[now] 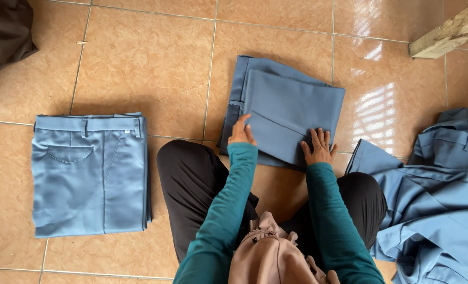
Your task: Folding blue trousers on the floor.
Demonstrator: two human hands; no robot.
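At centre frame, on the tiled floor (139,58), the folded trousers (291,110) are lying flat, just above the person's knees. The left hand (242,131) is resting on the trousers' left edge; fingers are lying together, gently curled, pressing the cloth rather than gripping it. The right hand (318,148) is lying palm-down on the lower right corner; fingers are spreading moderately apart, flat on the fabric, holding nothing. At left of frame a finished stack (89,173) is sitting square, well apart. At lower right a loose heap (439,200) of blue garments is lying crumpled. A wooden plank (449,31) is showing at upper right.
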